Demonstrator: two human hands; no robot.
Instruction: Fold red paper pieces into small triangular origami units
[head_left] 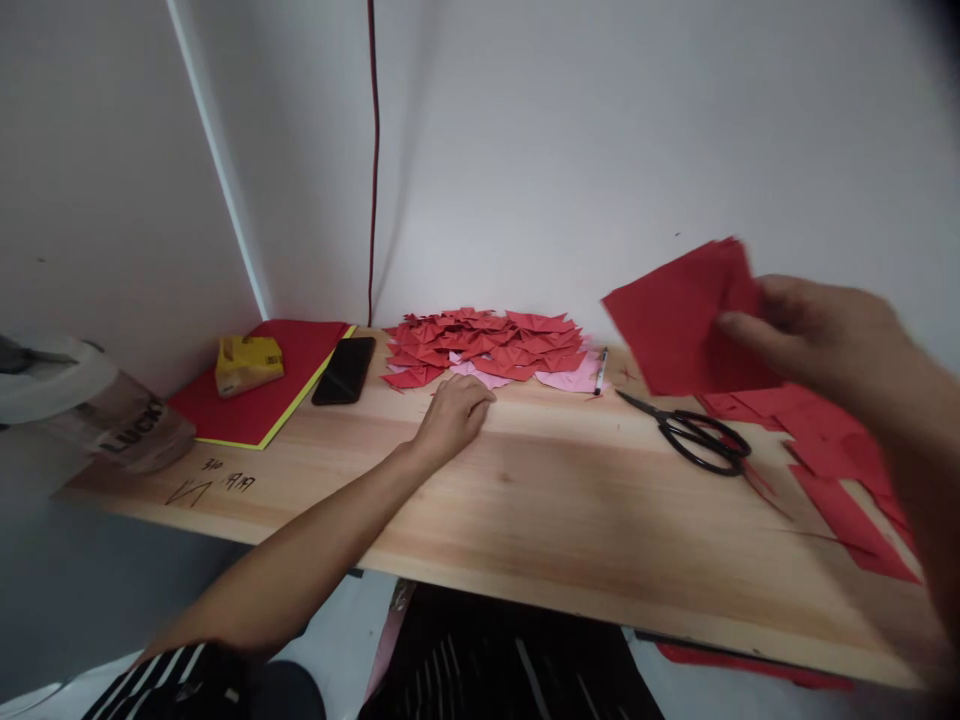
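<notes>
Pale wall filling the upper half, meeting a second wall in a corner at left, where a bright vertical strip runs down. Against it stands a light wooden desk with grain running lengthwise; its front edge slants down toward the right, above the person's dark, white-striped clothing. A dark red cord hangs down the wall to the back of the desk. At the desk's left lie large red sheets with a yellow edge showing beneath. A broad pile of folded red paper, with some pink pieces at its front, rests along the wall at centre. Loose red pieces and thin strips spread over the right end. A clear cup with a white lid, lettered "LUCKY", stands at the far left. The right hand is raised above the right side of the desk, its fingers clamped on red squares of paper. The left hand rests just in front of the pile, fingers curled in together. Black-handled scissors lie open-looped below the held paper. A black phone lies beside the sheets, and a yellow packet on them. Smallest: a pen at the pile's right end and black handwriting near the front edge.
</notes>
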